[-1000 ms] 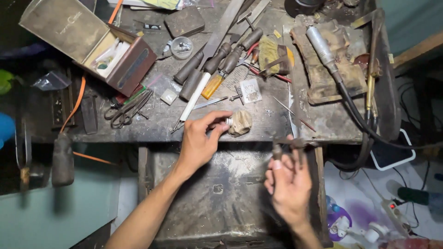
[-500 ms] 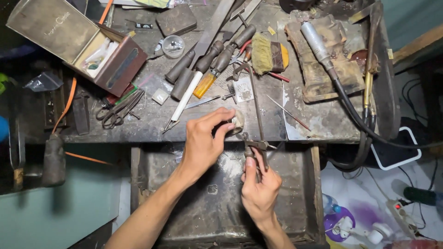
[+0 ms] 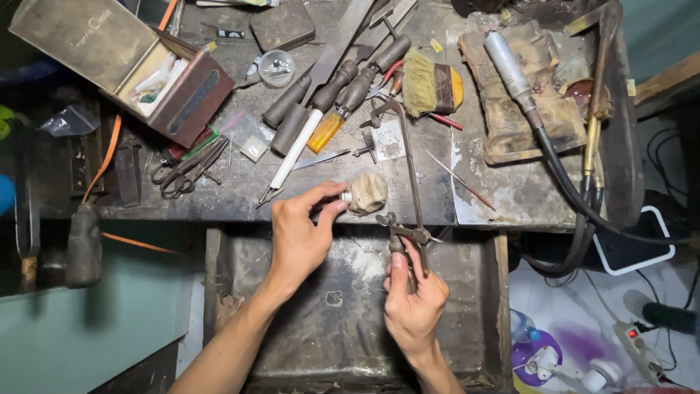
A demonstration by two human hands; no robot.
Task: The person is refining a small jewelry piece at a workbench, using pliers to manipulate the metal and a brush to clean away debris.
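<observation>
Left hand [image 3: 302,233] pinches a small pale piece [image 3: 345,196] at the bench [image 3: 510,193] edge, beside a tan lump [image 3: 368,193]. Right hand [image 3: 414,295] is closed around a jeweller's saw frame [image 3: 408,175] handle.

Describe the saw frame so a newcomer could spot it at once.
Start at the cluttered workbench and go to its front edge, above the metal tray. The saw frame is the long thin metal frame held by the right hand, unlike the thick-handled files lying behind.
</observation>
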